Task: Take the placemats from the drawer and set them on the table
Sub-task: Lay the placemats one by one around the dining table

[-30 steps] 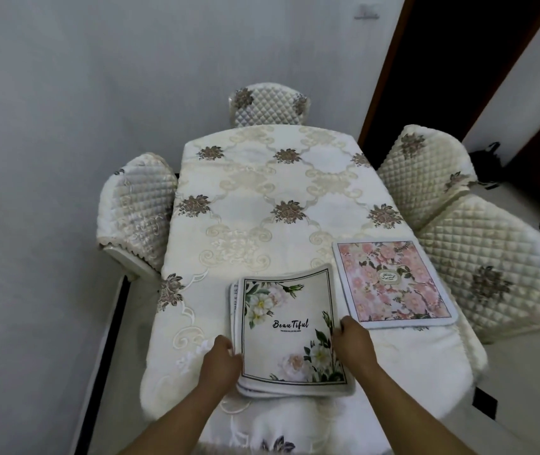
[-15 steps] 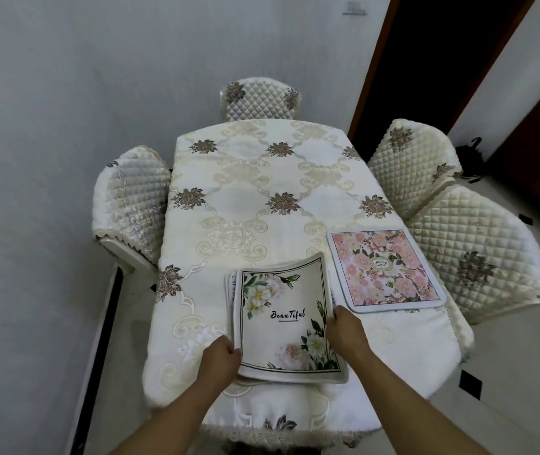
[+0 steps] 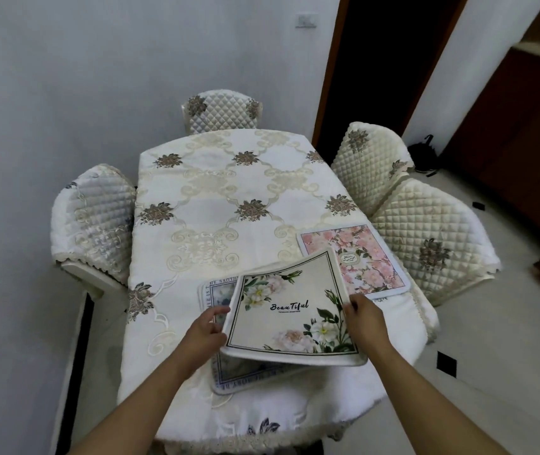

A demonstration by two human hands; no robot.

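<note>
A cream placemat [image 3: 290, 310] with white flowers and the word "Beautiful" is lifted off the stack, its far edge curling up. My left hand [image 3: 205, 333] grips its left edge and my right hand [image 3: 363, 320] grips its right edge. Under it, a stack of placemats [image 3: 216, 293] with a lettered border lies near the table's front edge, mostly hidden. A pink floral placemat [image 3: 365, 254] lies flat at the table's right side. The table [image 3: 216, 205] wears a cream embroidered cloth.
Quilted chairs stand around the table: one on the left [image 3: 93, 221], one at the far end [image 3: 222, 113], two on the right [image 3: 368, 162] [image 3: 432, 244]. A grey wall lies to the left, a dark doorway [image 3: 380, 60] at the back right.
The top placemat has been raised from the stack by both hands, uncovering the lettered mat beneath. The camera view has pulled back and tilted up a little.
</note>
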